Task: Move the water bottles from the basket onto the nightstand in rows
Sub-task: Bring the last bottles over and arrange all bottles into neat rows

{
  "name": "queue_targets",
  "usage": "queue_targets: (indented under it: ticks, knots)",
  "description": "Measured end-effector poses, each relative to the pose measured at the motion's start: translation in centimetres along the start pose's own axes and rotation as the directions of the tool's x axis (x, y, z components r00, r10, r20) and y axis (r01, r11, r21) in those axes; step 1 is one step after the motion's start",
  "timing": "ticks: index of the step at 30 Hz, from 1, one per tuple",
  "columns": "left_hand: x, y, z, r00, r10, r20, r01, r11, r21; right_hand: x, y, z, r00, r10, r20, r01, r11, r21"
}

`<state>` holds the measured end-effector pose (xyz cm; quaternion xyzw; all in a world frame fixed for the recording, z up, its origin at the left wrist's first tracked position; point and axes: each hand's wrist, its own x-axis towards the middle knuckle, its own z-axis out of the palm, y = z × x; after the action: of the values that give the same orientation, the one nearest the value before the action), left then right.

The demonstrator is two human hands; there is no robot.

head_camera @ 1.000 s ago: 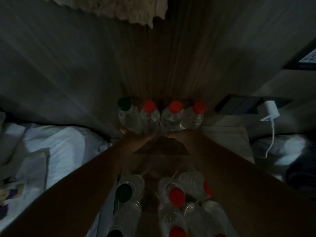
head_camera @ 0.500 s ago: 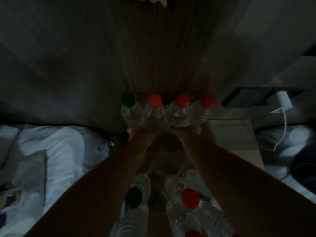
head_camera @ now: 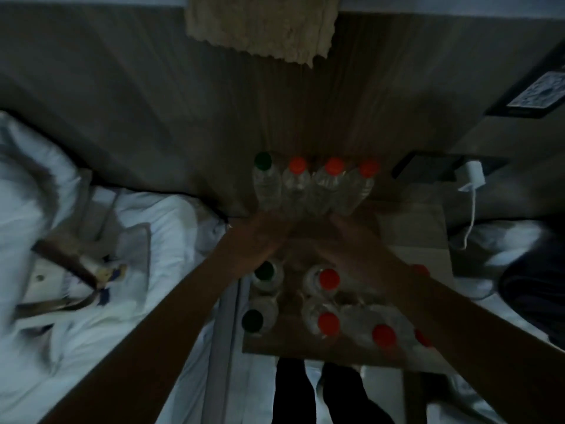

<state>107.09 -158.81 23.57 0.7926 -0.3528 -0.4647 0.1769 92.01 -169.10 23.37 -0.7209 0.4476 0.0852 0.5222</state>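
Back row on the wooden nightstand (head_camera: 428, 228), against the ribbed wall panel: four clear ridged plastic water bottles (head_camera: 312, 188), one green cap, three red, standing side by side. My left hand (head_camera: 260, 237) and right hand (head_camera: 351, 237) reach their bases; too dim and blurred to tell whether my fingers grip. More bottles stand nearer. White rumpled bedding (head_camera: 122, 240) left.

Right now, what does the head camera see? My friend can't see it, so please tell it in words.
Two bare hands, left hand and right hand, reach the bases of four clear plastic water bottles standing in a row against the wall on a wooden nightstand. More bottles stand nearer. The picture is dim and blurry.
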Motion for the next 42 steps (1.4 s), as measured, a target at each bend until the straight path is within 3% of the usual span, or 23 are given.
queue_targets:
  ticks: [8, 12, 21, 27, 42]
  knots:
    - [-5.1, -2.4, 5.4, 0.943, -0.025, -0.333, 0.049, 0.997, 0.063, -6.0, 2.4, 2.9, 0.994, -0.106, 0.003, 0.102, 0.950, -0.295]
    - [-5.6, -1.9, 6.9, 0.901, -0.023, -0.433, 0.075, 0.992, 0.102, -5.5, 2.8, 3.4, 0.990, -0.142, -0.014, 0.117, 0.867, -0.484]
    - [-4.8, -4.0, 5.9, 0.925, 0.017, -0.380, 0.079, 0.969, 0.236, -5.1, 1.5, 3.9, 0.999, -0.046, -0.006, 0.029, 0.726, -0.687]
    - [-3.2, -5.7, 2.9, 0.969, 0.101, -0.225, -0.029, 0.953, 0.303, -4.1, -0.4, 3.6, 0.996, 0.023, -0.084, -0.073, 0.743, -0.665]
    - [3.9, -3.7, -3.5, 0.963, 0.145, -0.225, -0.080, 0.959, 0.271, 3.6, -5.4, 2.7, 0.974, -0.037, -0.222, -0.112, 0.776, -0.621]
